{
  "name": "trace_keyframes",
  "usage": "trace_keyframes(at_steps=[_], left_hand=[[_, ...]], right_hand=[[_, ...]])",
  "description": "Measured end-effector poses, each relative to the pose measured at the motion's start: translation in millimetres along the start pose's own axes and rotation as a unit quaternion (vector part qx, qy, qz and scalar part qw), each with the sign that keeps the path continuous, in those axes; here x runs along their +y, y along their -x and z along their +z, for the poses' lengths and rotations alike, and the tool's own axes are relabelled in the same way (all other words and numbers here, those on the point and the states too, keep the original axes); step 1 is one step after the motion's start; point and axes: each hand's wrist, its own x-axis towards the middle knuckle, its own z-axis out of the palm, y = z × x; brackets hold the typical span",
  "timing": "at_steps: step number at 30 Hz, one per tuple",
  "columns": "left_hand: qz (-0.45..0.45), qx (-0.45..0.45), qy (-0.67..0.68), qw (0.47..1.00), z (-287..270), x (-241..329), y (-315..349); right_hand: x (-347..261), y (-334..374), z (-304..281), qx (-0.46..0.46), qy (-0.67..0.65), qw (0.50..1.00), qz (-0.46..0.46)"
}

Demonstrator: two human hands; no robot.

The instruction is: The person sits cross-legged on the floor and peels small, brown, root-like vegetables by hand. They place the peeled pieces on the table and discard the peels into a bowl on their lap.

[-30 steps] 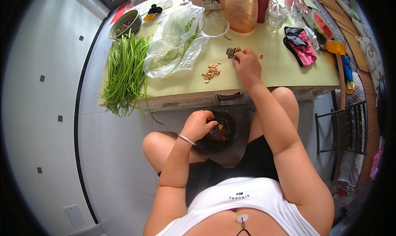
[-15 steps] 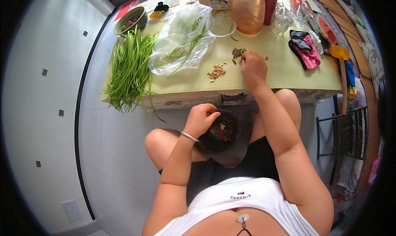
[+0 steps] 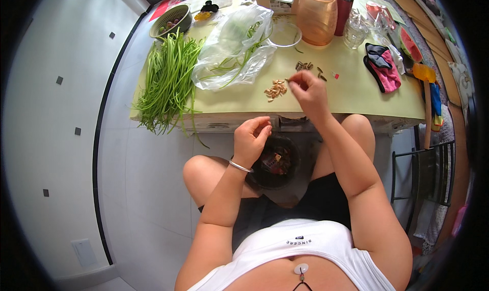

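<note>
Right hand (image 3: 310, 93): I pinch a seed (image 3: 288, 80).
Left hand (image 3: 249, 140): curled, grip unclear.
Bin (image 3: 271, 183): scraps (image 3: 277, 161), below my left hand.
Basket (image 3: 185, 22): fruit (image 3: 173, 24), beyond it.

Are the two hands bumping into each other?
Apart. The head view shows it: the left hand is lower in the picture, the right hand higher, and the table's front edge shows in the gap between them.
</note>
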Motion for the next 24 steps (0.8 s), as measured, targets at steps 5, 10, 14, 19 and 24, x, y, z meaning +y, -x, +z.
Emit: trace_keyframes(at_steps=[5,10,14,19,24], left_hand=[[0.121,0.077,-0.038,0.989,0,12,-2],[0.116,0.073,-0.105,0.985,-2,11,1],[0.156,0.066,-0.203,0.964,-2,9,0],[0.179,0.117,-0.258,0.942,3,13,1],[0.167,0.146,-0.253,0.942,5,12,1]], right_hand=[[-2,41,16,-0.217,-0.258,0.923,0.184],[5,47,31,-0.233,-0.288,0.9,0.23],[27,57,45,-0.168,-0.237,0.943,0.162],[14,62,47,-0.151,-0.136,0.97,0.133],[11,66,52,-0.12,-0.217,0.955,0.163]])
